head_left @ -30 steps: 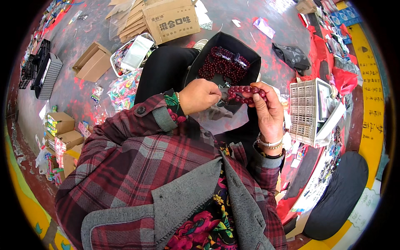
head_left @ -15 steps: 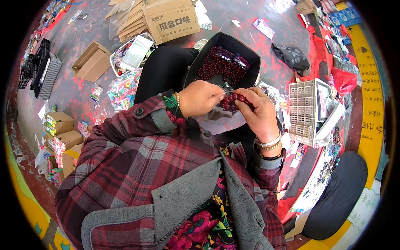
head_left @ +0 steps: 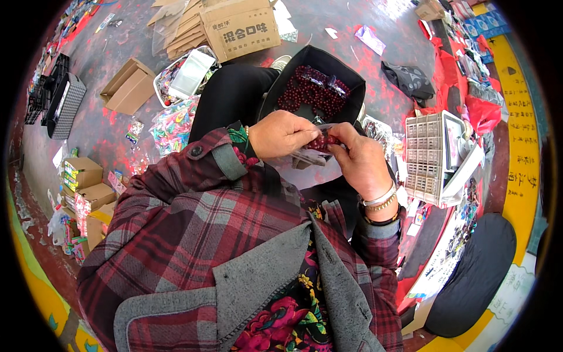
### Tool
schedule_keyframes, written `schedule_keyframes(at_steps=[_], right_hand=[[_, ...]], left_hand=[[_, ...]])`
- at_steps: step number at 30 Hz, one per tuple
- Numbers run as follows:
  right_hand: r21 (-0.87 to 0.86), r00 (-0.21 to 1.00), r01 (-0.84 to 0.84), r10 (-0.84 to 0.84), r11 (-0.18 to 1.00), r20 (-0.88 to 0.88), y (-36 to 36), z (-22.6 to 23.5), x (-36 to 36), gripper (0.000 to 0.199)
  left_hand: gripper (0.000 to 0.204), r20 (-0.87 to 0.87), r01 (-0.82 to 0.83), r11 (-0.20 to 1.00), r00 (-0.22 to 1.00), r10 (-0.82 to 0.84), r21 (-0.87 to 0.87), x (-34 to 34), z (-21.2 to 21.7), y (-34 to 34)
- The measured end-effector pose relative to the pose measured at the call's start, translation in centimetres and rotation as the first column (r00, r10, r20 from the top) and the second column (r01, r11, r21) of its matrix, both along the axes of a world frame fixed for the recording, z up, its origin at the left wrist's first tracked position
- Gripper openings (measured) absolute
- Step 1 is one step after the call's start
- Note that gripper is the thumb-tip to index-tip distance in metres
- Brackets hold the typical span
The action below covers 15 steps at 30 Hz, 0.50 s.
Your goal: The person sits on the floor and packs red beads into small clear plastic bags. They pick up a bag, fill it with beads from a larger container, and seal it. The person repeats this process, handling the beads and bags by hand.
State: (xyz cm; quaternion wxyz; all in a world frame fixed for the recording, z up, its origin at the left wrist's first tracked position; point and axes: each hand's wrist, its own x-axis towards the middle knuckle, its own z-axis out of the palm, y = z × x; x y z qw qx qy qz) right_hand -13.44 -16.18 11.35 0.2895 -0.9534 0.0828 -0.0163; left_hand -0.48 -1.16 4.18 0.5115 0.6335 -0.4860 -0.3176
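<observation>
Dark red beads (head_left: pixel 321 142) bunch up between my two hands, inside or against a clear plastic bag (head_left: pixel 311 156). My left hand (head_left: pixel 282 135) pinches the bag's edge from the left, thumb and forefinger together. From the right, my right hand (head_left: pixel 365 165) closes its thumb and fingers on the beads and the plastic. Just beyond the hands stands a black box (head_left: pixel 343 66), which holds heaped strands of red beads (head_left: pixel 314 91), some of them under clear wrap. My fingers partly hide the bag's opening.
A beige plastic crate (head_left: pixel 421 158) stands at the right, near a grey bag (head_left: pixel 409 80). Cardboard boxes (head_left: pixel 240 32) lie at the far side, with a white tub (head_left: pixel 190 73) closer in. Left of my leg are colourful plastic packs (head_left: pixel 176 126).
The red beads, bare at my right fingertips before, now sit lower and mostly behind the clear plastic. My right hand has shifted slightly down and turned; my left has moved a little right.
</observation>
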Motion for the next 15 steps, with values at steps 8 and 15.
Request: schedule_keyframes(at_steps=[8, 15], right_hand=[[-0.295, 0.994, -0.06, 0.084, 0.954, 0.069, 1.0, -0.1, 0.4, 0.009], [-0.348, 0.989, -0.109, 0.136, 0.931, 0.053, 1.2, -0.6, 0.4, 0.004]], left_hand=[[0.024, -0.031, 0.011, 1.0, 0.999, -0.01, 0.027, 0.1, -0.3, -0.2], [0.023, -0.078, 0.004, 0.998, 0.997, 0.001, 0.06, -0.1, -0.1, -0.2]])
